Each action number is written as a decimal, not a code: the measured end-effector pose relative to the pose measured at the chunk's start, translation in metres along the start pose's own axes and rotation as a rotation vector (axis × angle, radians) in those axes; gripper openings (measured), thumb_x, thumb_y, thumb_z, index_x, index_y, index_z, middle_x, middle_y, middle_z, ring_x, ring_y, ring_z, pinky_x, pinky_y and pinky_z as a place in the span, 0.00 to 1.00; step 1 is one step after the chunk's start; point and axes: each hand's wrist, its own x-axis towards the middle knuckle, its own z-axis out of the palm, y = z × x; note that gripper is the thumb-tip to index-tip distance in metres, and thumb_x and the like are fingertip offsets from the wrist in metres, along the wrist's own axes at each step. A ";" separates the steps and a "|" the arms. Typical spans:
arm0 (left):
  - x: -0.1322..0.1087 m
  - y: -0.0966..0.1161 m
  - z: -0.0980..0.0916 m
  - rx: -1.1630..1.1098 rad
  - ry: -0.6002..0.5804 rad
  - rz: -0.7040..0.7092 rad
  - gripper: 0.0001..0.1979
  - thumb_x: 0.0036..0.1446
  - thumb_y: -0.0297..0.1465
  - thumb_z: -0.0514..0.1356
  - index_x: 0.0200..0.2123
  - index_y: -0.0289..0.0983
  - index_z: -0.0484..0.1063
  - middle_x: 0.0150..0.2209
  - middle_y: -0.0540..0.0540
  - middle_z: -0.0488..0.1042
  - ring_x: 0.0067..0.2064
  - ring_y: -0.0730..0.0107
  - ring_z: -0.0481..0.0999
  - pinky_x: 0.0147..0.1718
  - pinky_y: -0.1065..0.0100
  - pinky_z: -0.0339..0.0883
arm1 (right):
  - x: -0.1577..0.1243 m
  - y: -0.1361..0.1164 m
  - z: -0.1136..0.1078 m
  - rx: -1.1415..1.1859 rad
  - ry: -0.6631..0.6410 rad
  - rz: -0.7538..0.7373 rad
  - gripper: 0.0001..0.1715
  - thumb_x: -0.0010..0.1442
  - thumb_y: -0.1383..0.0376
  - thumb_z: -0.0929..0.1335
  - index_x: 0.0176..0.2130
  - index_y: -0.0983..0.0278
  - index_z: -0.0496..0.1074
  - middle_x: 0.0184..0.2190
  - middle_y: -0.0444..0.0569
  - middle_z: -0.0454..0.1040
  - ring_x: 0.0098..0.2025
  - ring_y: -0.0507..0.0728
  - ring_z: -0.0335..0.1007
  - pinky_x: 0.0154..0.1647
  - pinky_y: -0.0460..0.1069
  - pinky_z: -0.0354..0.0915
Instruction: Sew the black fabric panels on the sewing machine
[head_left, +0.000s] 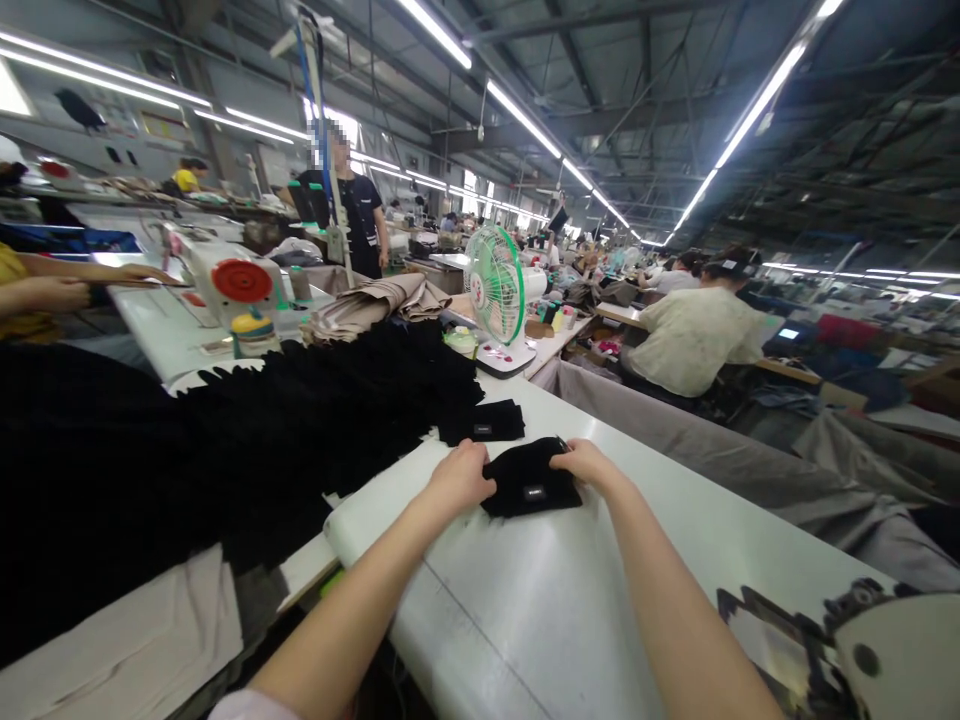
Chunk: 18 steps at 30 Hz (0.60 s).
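Between my two hands is a black piece of fabric (525, 470) with a small labelled patch near its lower edge. My left hand (466, 472) is closed on its left side. At the upper right corner my right hand (586, 464) pinches the same piece; a small dark pointed item shows by those fingers, too small to name. Just beyond lies another black fabric piece (502, 418) with a similar label, flat on the white table (525, 590). A large heap of black fabric (322, 410) spreads to the left of my left hand.
A green-rimmed fan (496, 285) stands at the table's far end. Part of a sewing machine (900, 640) is at the lower right. Another machine with a red wheel (241, 281) stands left, near a co-worker's hands (60, 290). Beige fabric (367, 310) is stacked behind the heap.
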 end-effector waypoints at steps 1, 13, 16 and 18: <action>-0.004 0.000 -0.001 -0.005 0.014 0.018 0.09 0.49 0.28 0.64 0.36 0.38 0.71 0.43 0.44 0.72 0.46 0.60 0.75 0.41 0.67 0.68 | -0.003 0.000 -0.004 0.006 0.001 -0.007 0.16 0.67 0.59 0.69 0.51 0.66 0.71 0.47 0.50 0.74 0.42 0.56 0.74 0.41 0.54 0.73; 0.060 -0.048 -0.049 0.098 0.194 -0.080 0.07 0.59 0.26 0.57 0.42 0.34 0.71 0.46 0.38 0.75 0.51 0.60 0.75 0.50 0.67 0.66 | 0.041 -0.084 0.025 0.056 0.138 -0.109 0.18 0.67 0.59 0.69 0.53 0.65 0.70 0.51 0.52 0.72 0.47 0.59 0.73 0.46 0.57 0.72; 0.064 -0.049 -0.043 0.177 0.155 -0.071 0.09 0.60 0.26 0.57 0.45 0.33 0.70 0.48 0.38 0.75 0.52 0.61 0.75 0.51 0.68 0.65 | 0.045 -0.084 0.034 0.038 0.145 -0.120 0.19 0.67 0.59 0.69 0.54 0.65 0.69 0.52 0.53 0.71 0.48 0.60 0.72 0.48 0.58 0.72; 0.053 -0.049 -0.045 0.234 0.111 -0.082 0.10 0.61 0.27 0.57 0.46 0.33 0.70 0.47 0.37 0.76 0.50 0.60 0.76 0.49 0.67 0.67 | 0.045 -0.082 0.034 0.020 0.122 -0.148 0.20 0.67 0.59 0.69 0.55 0.64 0.69 0.53 0.53 0.71 0.49 0.60 0.72 0.48 0.59 0.71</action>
